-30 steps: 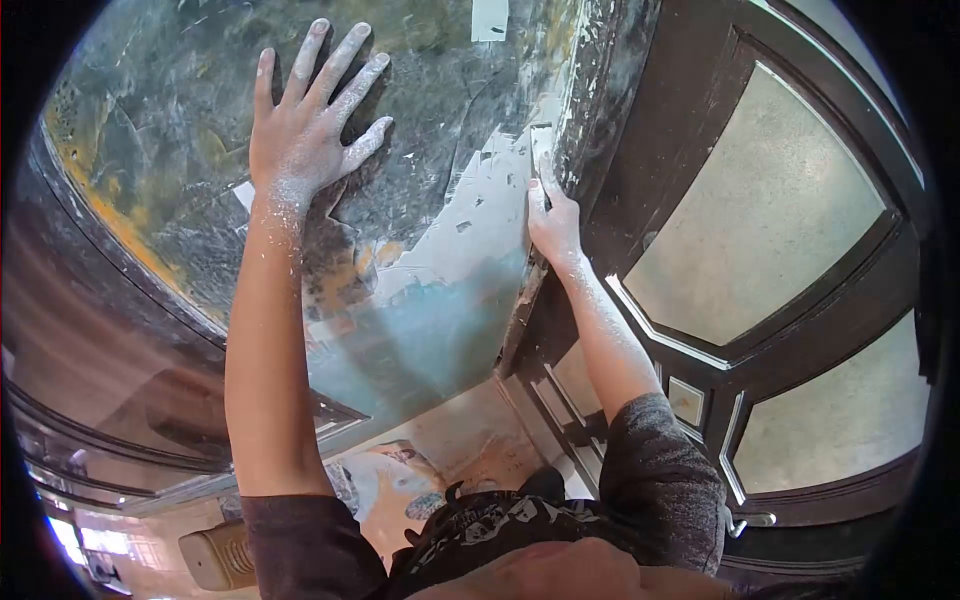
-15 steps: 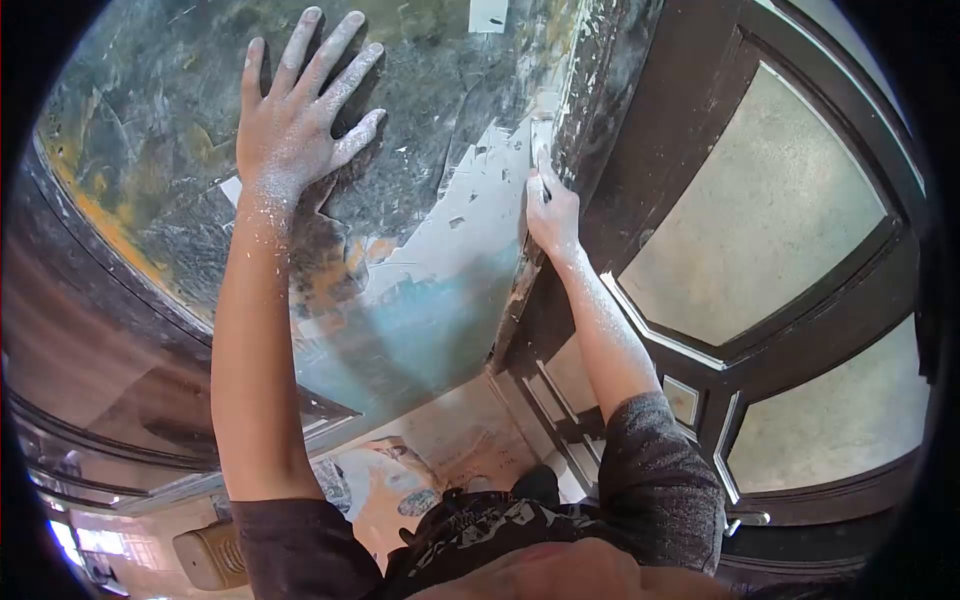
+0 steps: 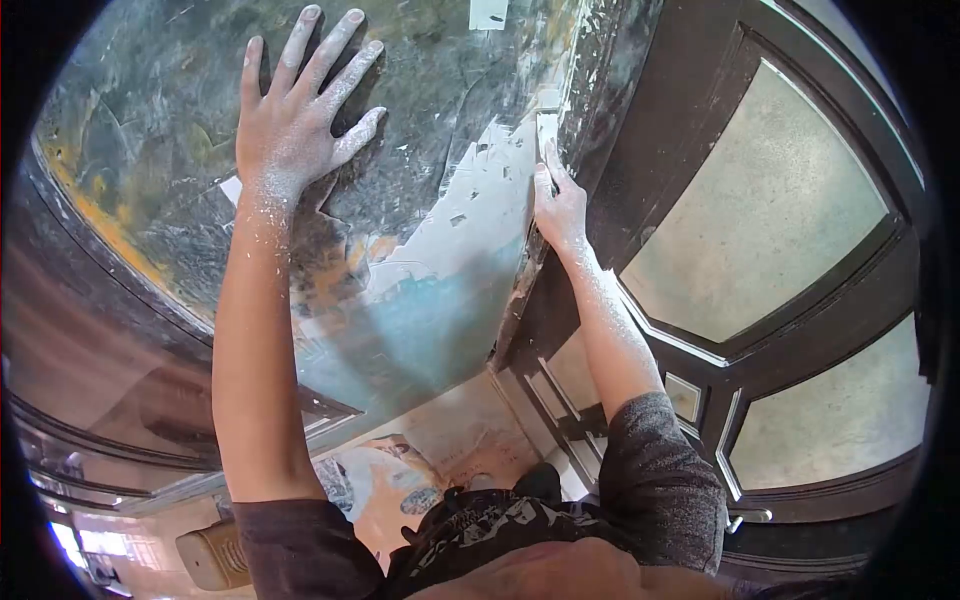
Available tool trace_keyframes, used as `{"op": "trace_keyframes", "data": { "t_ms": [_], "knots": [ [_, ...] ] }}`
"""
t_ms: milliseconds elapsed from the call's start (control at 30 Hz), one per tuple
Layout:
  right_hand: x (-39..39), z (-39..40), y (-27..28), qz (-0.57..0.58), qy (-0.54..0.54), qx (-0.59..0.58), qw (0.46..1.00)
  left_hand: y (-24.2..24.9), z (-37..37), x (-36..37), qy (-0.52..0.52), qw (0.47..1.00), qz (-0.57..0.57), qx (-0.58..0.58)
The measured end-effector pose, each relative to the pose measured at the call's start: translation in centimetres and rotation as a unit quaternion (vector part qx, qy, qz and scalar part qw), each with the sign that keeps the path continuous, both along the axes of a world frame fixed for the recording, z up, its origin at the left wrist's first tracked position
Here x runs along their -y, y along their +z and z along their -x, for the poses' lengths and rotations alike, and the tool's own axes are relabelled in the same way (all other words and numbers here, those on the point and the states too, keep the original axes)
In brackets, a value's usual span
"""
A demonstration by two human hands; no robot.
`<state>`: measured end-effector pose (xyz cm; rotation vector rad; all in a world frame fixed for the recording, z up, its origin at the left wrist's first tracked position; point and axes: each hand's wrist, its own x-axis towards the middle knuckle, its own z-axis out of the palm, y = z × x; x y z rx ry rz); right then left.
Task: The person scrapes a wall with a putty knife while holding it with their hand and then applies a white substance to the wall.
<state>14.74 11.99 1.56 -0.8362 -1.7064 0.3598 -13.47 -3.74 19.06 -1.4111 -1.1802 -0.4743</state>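
Note:
My left hand (image 3: pixel 295 130) lies flat on the mottled dark painted wall (image 3: pixel 430 70), fingers spread, holding nothing. White dust coats its fingers and wrist. At the wall's right border, my right hand (image 3: pixel 560 208) is closed round a scraper (image 3: pixel 547 128). The tool's flat end points up along the edge beside the dark door frame (image 3: pixel 610 90), though the fingers hide its handle. Left of that hand spreads a bare pale patch (image 3: pixel 480 185) with ragged edges and a few leftover flecks of dark paint.
A dark brown door (image 3: pixel 690 130) with pale glass panels and a metal handle (image 3: pixel 750 517) stands close on the right. Below, the stained floor (image 3: pixel 480 450) shows. A tan plastic object (image 3: pixel 210 558) sits at the lower left.
My right hand and the scraper have shifted slightly right, closer to the door frame. The left hand stays in place on the wall.

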Motion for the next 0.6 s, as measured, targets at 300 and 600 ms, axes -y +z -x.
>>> {"op": "trace_keyframes", "data": {
  "t_ms": [300,600],
  "knots": [
    [-0.1,-0.2,-0.5,0.021,0.012,0.003,1.0,0.0,-0.1,0.1,0.015,1.0,0.007,0.005],
    [-1.1,0.7,-0.8,-0.069,-0.009,-0.015,0.997,0.1,-0.2,0.2,0.021,1.0,0.016,0.015]
  ]
}}
